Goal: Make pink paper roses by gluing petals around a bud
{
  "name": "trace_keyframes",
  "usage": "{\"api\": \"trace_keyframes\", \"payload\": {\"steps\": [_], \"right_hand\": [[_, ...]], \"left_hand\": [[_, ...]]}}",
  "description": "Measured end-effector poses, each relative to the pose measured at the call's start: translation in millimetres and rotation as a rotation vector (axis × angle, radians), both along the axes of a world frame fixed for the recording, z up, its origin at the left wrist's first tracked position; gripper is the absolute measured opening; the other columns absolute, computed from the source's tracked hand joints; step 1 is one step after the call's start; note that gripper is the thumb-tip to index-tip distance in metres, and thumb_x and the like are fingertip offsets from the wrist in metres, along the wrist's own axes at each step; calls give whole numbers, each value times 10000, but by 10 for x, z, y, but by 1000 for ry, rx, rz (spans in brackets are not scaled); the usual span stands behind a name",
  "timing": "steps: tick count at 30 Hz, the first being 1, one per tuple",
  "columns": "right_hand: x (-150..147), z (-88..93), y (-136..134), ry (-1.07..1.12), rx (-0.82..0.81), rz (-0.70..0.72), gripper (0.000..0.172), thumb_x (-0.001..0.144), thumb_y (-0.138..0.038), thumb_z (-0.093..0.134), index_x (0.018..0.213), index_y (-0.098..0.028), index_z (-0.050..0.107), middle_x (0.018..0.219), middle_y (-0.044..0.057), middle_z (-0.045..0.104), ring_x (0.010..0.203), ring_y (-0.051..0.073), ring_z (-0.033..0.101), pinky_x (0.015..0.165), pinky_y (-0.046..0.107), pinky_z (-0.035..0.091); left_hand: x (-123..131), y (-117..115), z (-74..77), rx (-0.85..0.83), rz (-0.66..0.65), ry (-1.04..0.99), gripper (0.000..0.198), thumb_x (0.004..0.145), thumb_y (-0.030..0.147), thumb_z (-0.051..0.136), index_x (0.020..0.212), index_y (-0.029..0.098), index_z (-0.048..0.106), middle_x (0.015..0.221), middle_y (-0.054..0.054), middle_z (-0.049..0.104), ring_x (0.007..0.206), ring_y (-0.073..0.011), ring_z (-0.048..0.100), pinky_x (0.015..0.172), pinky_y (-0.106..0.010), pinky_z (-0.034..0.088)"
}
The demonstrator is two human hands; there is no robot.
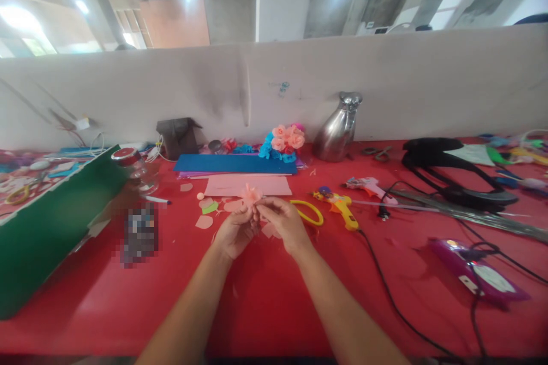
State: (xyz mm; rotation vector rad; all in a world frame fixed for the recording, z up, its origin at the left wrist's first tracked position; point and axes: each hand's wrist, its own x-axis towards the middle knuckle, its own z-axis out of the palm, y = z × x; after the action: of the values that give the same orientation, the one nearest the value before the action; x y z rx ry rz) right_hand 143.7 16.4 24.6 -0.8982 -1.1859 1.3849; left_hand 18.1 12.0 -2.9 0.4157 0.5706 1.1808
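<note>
pink flower (251, 194), jutting up, pinched between fingers (273, 208)

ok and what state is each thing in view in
flower, held up
left hand, closed on flower
right hand, pinching flower
yellow glue gun, lying down
pink glue gun, lying down
plug, lying loose
jar, standing, lid on
flask, standing, lid unclear
scissors, lying flat
power strip, lying flat
pink sheet, lying flat
</note>
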Motion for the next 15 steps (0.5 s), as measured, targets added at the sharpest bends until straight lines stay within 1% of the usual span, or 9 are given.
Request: {"api": "trace_keyframes", "payload": {"steps": [3, 7, 10, 12, 15], "right_hand": [[4, 10, 1, 19, -17, -39, 142, 648, -323, 719, 704, -196, 694, 641, 3, 641, 628, 157, 580, 633, 285, 487], [16, 11, 12, 36, -47, -90, 127, 637, -314, 697, 696, -202, 699, 613, -13, 623, 591, 138, 546, 601, 263, 451], [35, -25, 38, 102, -98, -99, 144, 666, -323, 657, 734, -205, 703, 618, -19, 624, 570, 121, 532, 573, 242, 419], [47, -51, 56, 170, -148, -75, 185, 690, -359, 643, 752, -194, 701, 658, -3, 646, 589, 126, 548, 573, 240, 416], [57, -54, 60, 234, -191, -16, 241, 723, -409, 624, 760, -183, 698, 689, 18, 662, 634, 148, 572, 597, 253, 432]], "left_hand": [[21, -6, -17, 96, 36, 113, 138, 626, 184, 767, 682, 140, 649, 623, 10, 590, 541, -52, 494, 546, -171, 403], [39, 5, -48, 274, 203, 375, 113, 686, 254, 729, 705, 153, 682, 632, 13, 603, 577, -66, 490, 589, -189, 385], [19, 21, -43, 340, 293, 490, 110, 693, 270, 712, 695, 162, 690, 605, 24, 597, 568, -76, 477, 588, -204, 373], [-2, 29, -28, 365, 305, 540, 108, 685, 269, 712, 702, 163, 697, 604, 23, 605, 569, -86, 480, 590, -213, 376], [-24, 37, -17, 423, 277, 605, 105, 701, 259, 691, 726, 159, 711, 629, 9, 626, 585, -102, 499, 607, -225, 390]]}}
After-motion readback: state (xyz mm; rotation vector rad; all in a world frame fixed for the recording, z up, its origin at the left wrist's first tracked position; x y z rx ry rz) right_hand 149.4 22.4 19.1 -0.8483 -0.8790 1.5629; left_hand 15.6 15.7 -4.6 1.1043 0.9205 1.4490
